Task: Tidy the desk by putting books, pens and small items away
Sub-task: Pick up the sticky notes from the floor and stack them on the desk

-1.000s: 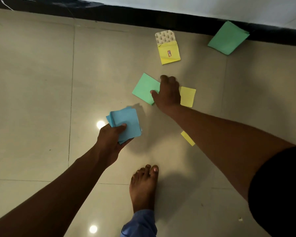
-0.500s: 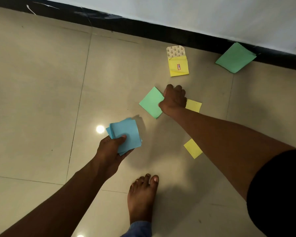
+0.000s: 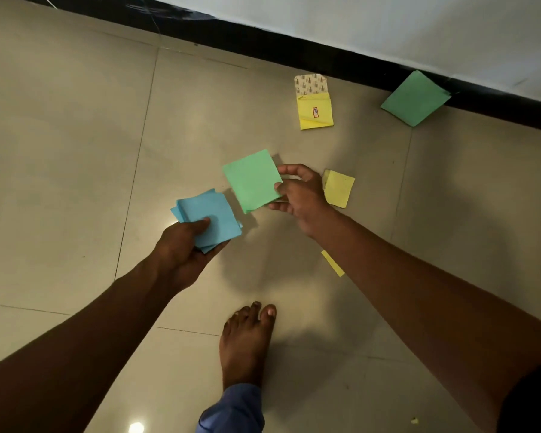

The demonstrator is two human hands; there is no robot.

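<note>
Green square paper pad (image 3: 253,180) pinched by right hand (image 3: 300,195) beside left hand (image 3: 181,245)'s gripped blue paper stack (image 3: 208,218), probably for stacking.

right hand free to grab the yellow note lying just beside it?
Probably not yet. The right hand already pinches a green note stack, so its grip is taken. The yellow note lies on the floor tile right beside that hand, nothing covering it, so only the occupied grip blocks it.

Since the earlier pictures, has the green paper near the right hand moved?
Yes. The green paper was lying on the floor; the right hand now grips it, farther from the small yellow paper and nearer the blue papers.
</note>
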